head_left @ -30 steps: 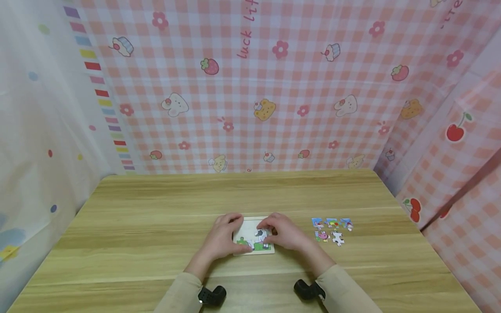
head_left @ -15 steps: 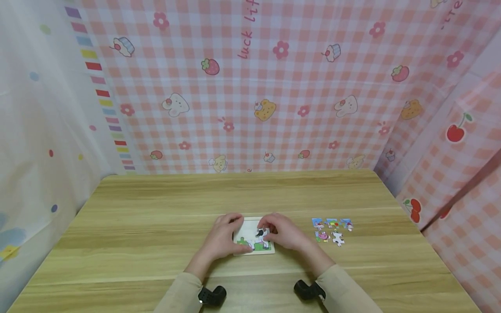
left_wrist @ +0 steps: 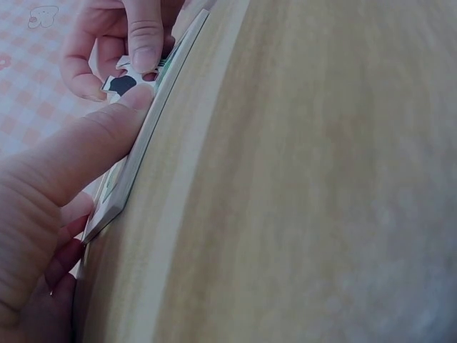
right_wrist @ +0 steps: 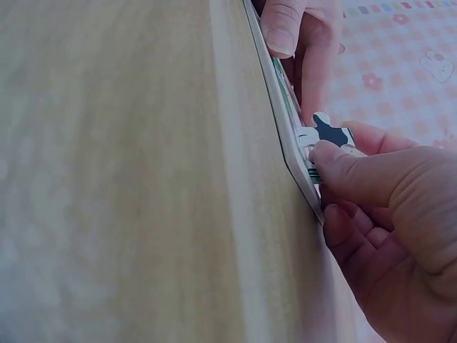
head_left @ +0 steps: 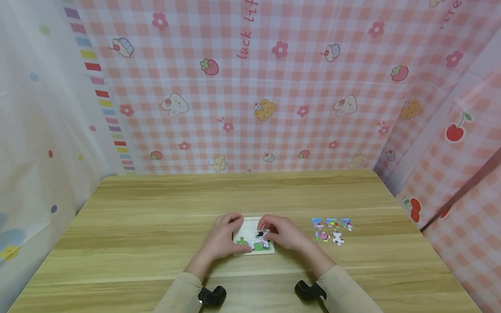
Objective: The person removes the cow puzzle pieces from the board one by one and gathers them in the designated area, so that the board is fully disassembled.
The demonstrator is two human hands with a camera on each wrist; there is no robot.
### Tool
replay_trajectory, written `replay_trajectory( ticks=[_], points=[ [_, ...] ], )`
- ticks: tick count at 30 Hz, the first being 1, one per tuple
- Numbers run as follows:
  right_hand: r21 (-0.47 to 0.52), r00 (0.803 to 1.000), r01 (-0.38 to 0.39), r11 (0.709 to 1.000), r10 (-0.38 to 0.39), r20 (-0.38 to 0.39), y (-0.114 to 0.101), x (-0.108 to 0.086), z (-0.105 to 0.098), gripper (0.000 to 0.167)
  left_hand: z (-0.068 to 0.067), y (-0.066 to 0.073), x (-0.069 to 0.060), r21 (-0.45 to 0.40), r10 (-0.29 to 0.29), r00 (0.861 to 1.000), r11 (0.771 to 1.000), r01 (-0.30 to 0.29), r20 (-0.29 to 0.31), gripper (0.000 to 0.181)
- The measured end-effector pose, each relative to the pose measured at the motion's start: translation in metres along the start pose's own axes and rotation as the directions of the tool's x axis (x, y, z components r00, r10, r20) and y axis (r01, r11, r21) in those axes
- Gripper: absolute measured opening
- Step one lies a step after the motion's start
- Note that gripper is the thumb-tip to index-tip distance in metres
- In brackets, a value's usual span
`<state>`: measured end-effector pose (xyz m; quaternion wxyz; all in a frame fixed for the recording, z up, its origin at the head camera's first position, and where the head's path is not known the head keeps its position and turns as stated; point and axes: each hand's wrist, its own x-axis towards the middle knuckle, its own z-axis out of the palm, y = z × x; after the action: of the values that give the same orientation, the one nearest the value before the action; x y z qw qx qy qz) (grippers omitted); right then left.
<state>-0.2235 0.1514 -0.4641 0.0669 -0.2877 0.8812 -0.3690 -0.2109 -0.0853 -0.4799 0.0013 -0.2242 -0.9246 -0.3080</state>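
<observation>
A small pale wooden puzzle board point(head_left: 246, 228) lies on the table, with green-and-white picture pieces along its near side. My left hand point(head_left: 223, 235) holds the board at its left side, thumb over the near edge and fingers at the far left corner. Between the thumb and fingers of my right hand point(head_left: 285, 231) is a black-and-white puzzle piece point(right_wrist: 330, 134), pinched over the board's right part. In the right wrist view it stands tilted up from the board, its lower edge close to the pieces there. The thumb hides part of this piece.
To the right of the board lie several loose puzzle pieces point(head_left: 332, 223) in two rows, one of them white point(head_left: 338, 238). The wooden table point(head_left: 156, 208) ends at a pink checked cloth point(head_left: 242, 130) behind. Each wrist wears a black camera mount point(head_left: 213, 296).
The piece in my right hand has tilted slightly, and its black patch shows more than a second ago. My left hand and the board stay in place.
</observation>
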Motion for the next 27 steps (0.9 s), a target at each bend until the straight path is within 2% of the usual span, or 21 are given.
replay_trajectory(
  ticks=[12, 27],
  points=[
    [0.019, 1.0, 0.025, 1.0, -0.025, -0.013, 0.0017, -0.0016, 0.0002, 0.019, -0.0006, 0.0007, -0.0004, 0.004, -0.003, 1.0, 1.0, 0.002, 0.004, 0.094],
    [0.038, 1.0, 0.013, 0.999, -0.012, -0.029, -0.0003, -0.0044, 0.0001, 0.018, -0.0011, 0.0019, -0.0008, -0.007, 0.0, 1.0, 1.0, 0.0, 0.0, 0.094]
  ],
)
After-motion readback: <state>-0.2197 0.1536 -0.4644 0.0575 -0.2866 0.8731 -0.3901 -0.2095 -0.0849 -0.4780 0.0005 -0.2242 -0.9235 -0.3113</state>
